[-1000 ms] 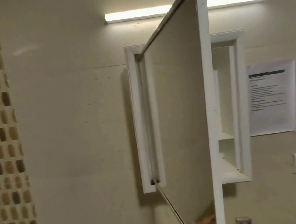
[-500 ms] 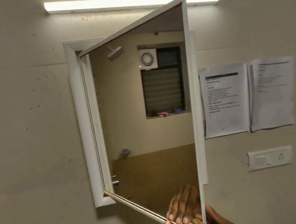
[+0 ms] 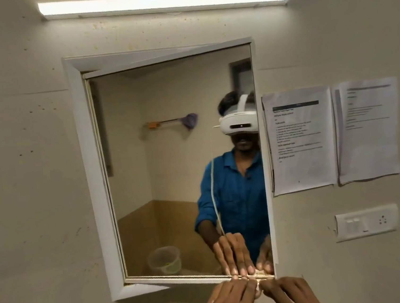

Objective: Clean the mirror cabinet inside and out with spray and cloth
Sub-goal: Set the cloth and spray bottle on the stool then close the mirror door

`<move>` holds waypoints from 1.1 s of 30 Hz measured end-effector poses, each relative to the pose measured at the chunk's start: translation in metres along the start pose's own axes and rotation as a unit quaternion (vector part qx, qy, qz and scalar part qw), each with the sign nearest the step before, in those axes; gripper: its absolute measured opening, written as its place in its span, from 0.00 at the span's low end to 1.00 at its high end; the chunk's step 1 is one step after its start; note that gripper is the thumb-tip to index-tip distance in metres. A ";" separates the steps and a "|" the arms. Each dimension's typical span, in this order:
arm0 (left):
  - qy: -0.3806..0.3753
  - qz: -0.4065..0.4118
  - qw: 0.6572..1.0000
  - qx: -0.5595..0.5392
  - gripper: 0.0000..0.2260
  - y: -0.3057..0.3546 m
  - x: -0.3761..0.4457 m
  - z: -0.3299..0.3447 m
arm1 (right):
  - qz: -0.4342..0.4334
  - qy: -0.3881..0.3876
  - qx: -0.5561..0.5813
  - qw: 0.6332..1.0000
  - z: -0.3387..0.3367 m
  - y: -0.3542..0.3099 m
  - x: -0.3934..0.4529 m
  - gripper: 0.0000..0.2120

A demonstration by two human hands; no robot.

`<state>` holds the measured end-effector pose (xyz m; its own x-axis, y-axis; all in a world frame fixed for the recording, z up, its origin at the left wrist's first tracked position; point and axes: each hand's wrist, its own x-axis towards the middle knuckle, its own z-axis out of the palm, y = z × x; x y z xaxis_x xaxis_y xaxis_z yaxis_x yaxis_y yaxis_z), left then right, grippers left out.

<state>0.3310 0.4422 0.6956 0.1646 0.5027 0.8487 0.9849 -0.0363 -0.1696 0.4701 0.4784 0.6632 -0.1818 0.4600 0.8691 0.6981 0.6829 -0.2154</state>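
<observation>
The white-framed mirror cabinet [image 3: 87, 178] hangs on a beige wall. Its mirror door [image 3: 167, 179] is hinged at the left and stands only slightly ajar, almost flush with the frame. My left hand [image 3: 230, 301] and my right hand [image 3: 293, 297] meet at the door's lower right corner, with their fingertips pinching its bottom edge. A small pale thing shows between the two hands, and I cannot tell what it is. The glass reflects a person in a blue shirt wearing a headset. No spray bottle or cloth is clearly in view.
A lit tube light [image 3: 163, 3] runs above the cabinet. Two printed sheets [image 3: 300, 140] [image 3: 367, 131] are taped to the wall at the right. Below them is a white switch plate [image 3: 367, 223]. The reflection shows a pale bucket [image 3: 164, 260] on the floor behind.
The door has swung from wide open to nearly closed against the frame. Both hands have come up to its lower right corner, and the view has shifted to face the mirror.
</observation>
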 end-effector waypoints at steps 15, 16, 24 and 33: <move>0.028 -0.030 0.998 0.050 0.24 0.009 0.016 0.055 | -0.032 -0.038 0.008 0.999 0.051 0.039 0.040 0.25; 0.026 -0.034 0.998 0.051 0.23 0.008 0.017 0.056 | -0.036 -0.030 0.008 0.999 0.054 0.041 0.040 0.25; 0.029 -0.028 0.998 0.044 0.20 0.005 0.018 0.069 | -0.067 0.038 -0.001 0.997 0.066 0.045 0.045 0.14; 0.031 -0.019 0.997 0.068 0.23 0.005 0.016 0.074 | -0.070 -0.006 -0.023 0.997 0.061 0.045 0.045 0.08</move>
<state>0.3347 0.5137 0.6714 0.1347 0.4461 0.8848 0.9747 0.1010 -0.1993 0.4513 0.5641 0.6655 -0.2878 0.3684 0.8840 0.6964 0.7142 -0.0709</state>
